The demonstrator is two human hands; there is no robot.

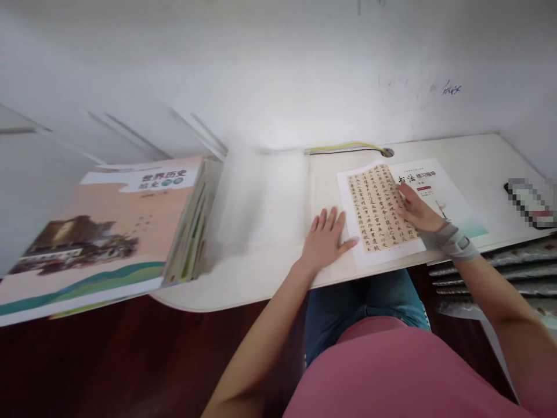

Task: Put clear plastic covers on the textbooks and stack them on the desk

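My left hand (324, 237) lies flat and open on the white desk (270, 203), its thumb touching the left edge of a white sheet with a tan block of calligraphy (378, 209). My right hand (415, 208) rests palm down, fingers stretched out, on the right side of that sheet. The sheet lies on top of a white calligraphy booklet (439, 186). A grey band (456, 242) wraps my right wrist.
A stack of textbooks (108, 232) with a pink history book on top sits at the left. A yellow and black cable (348, 148) runs along the wall to a desk hole. A dark phone (528, 203) lies at the right edge. Slatted shelves (491, 273) stand under the desk.
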